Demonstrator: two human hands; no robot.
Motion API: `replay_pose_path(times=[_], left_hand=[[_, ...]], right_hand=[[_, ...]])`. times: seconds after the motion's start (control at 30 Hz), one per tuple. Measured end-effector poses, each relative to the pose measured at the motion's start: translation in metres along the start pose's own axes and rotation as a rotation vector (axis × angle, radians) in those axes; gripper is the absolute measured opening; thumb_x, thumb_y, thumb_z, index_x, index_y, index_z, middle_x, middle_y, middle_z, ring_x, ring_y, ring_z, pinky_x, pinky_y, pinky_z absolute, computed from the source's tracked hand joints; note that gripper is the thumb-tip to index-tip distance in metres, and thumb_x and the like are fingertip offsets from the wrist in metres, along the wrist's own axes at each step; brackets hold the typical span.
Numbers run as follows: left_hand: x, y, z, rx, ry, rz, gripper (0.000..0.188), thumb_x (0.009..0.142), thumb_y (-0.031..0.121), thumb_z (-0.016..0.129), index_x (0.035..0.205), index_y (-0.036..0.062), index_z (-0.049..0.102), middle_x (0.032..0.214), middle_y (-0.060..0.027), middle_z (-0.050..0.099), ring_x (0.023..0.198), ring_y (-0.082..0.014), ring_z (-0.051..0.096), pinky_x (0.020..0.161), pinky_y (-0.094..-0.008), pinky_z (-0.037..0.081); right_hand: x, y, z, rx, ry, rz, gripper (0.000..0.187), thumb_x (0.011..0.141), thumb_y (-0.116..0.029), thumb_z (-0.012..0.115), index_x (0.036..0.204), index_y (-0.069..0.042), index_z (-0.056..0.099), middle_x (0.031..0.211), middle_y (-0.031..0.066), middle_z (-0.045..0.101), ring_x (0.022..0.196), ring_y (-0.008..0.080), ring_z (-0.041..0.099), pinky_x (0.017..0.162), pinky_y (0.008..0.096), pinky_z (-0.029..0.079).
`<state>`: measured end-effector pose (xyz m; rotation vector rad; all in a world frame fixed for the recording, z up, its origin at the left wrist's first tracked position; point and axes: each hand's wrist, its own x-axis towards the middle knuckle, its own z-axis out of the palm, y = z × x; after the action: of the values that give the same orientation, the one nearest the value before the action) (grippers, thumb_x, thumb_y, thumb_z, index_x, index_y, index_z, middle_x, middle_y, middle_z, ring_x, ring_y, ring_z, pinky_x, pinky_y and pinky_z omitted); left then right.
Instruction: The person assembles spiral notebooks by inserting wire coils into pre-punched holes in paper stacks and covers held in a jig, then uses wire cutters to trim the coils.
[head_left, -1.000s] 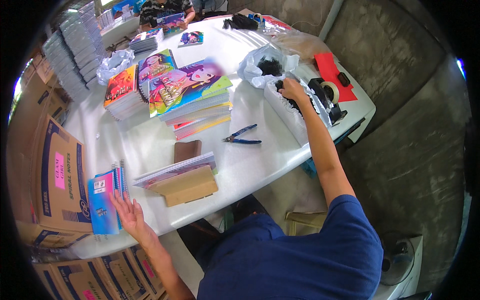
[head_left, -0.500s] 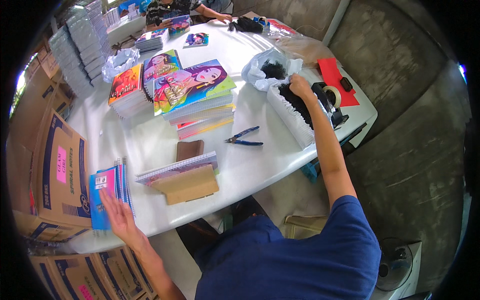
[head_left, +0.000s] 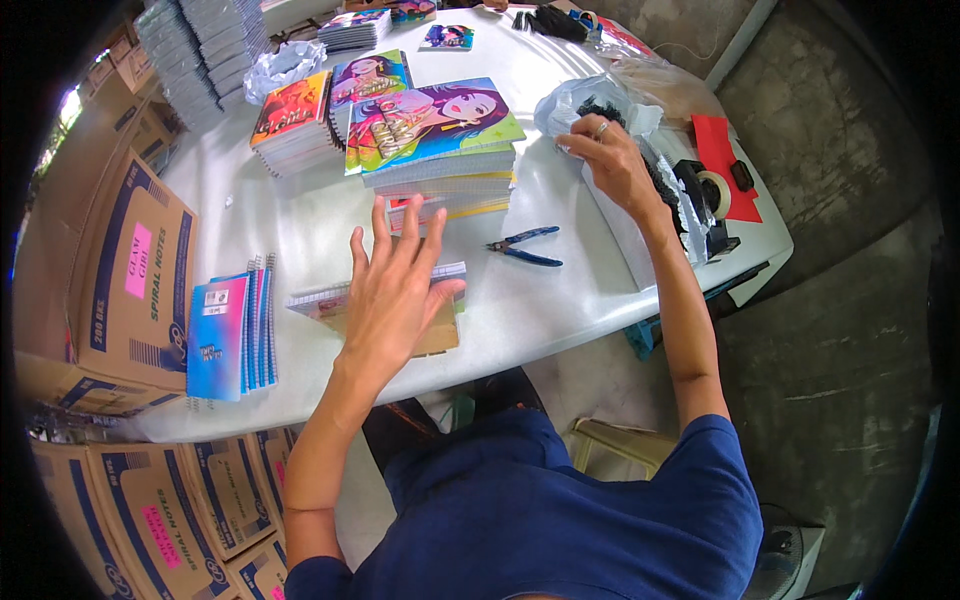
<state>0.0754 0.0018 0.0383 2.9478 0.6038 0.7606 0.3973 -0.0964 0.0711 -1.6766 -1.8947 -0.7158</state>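
My left hand point(head_left: 392, 285) is open, fingers spread, over an unbound notebook point(head_left: 313, 304) leaning on a brown cardboard stand point(head_left: 442, 338). The hand hides much of both. At the right, my right hand point(head_left: 620, 172) has its fingers bent together above a white box point(head_left: 622, 225) of black plastic spiral coils point(head_left: 663, 188); whatever is between the fingertips is too small to make out. A tall stack of colourful notebooks point(head_left: 440, 130) stands beyond the left hand. Blue-handled cutting pliers point(head_left: 527, 246) lie between the hands. Finished spiral notebooks point(head_left: 217, 338) lie overlapped at the left.
Cardboard cartons point(head_left: 140, 270) line the table's left side, with more cartons point(head_left: 165, 520) below. A plastic bag point(head_left: 562, 100), a tape dispenser point(head_left: 712, 195) and red sheet point(head_left: 712, 140) sit at the right. Notebook piles point(head_left: 290, 125) and wrapped stacks point(head_left: 180, 60) stand farther back.
My left hand has left the spiral notebooks and moved right, over the leaning notebook. My right hand has lifted out of the coil box. The view has shifted, and the person opposite is mostly out of it.
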Motion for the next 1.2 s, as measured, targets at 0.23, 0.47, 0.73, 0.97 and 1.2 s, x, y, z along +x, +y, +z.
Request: replay_pose_path(times=[0.23,0.47,0.73,0.97,1.2], left_hand=[[0.0,-0.006,0.002,-0.071,-0.109,-0.01,0.046,0.09,0.032,0.062,0.135,0.0218,0.055,0.133,-0.0047,0.059,0.125,-0.0341,0.052,0.105,-0.0532,0.037],[-0.001,-0.006,0.005,-0.083,-0.075,-0.007,0.047,0.09,0.033,0.062,0.135,0.0215,0.055,0.132,-0.0047,0.06,0.121,-0.0313,0.055,0.103,-0.0499,0.04],[-0.001,-0.006,0.005,-0.079,-0.057,0.007,0.049,0.089,0.031,0.063,0.135,0.0191,0.055,0.13,-0.0055,0.061,0.121,-0.0314,0.056,0.101,-0.0492,0.041],[-0.006,-0.007,0.009,-0.05,-0.02,0.015,0.046,0.089,0.031,0.064,0.132,0.0159,0.057,0.13,-0.005,0.061,0.117,-0.0314,0.057,0.1,-0.0494,0.041],[-0.001,0.0,0.004,-0.108,-0.068,0.016,0.048,0.089,0.028,0.064,0.135,0.0177,0.055,0.134,-0.0071,0.058,0.121,-0.033,0.055,0.103,-0.0494,0.04]], right_hand=[[-0.005,-0.113,0.017,0.685,-0.21,0.234,0.021,0.083,0.0,0.066,0.103,-0.005,0.069,0.094,0.0119,0.065,0.086,0.0313,0.064,0.074,0.0409,0.051],[-0.014,-0.132,0.033,0.946,-0.181,0.277,0.019,0.082,0.001,0.067,0.101,-0.002,0.069,0.089,0.0109,0.064,0.08,0.0258,0.061,0.072,0.0364,0.048],[-0.009,-0.124,0.027,1.046,-0.414,0.33,0.017,0.087,-0.004,0.065,0.103,-0.003,0.067,0.084,0.0092,0.065,0.076,0.0241,0.058,0.069,0.0356,0.047],[-0.01,-0.085,0.025,0.302,-0.083,-0.045,0.031,0.075,0.007,0.061,0.101,-0.007,0.069,0.094,0.0079,0.064,0.093,0.028,0.06,0.08,0.0392,0.045],[-0.038,0.099,-0.027,0.079,0.002,0.402,0.018,0.092,-0.007,0.053,0.101,-0.001,0.068,0.079,0.0133,0.063,0.066,0.0272,0.06,0.061,0.0343,0.048]])
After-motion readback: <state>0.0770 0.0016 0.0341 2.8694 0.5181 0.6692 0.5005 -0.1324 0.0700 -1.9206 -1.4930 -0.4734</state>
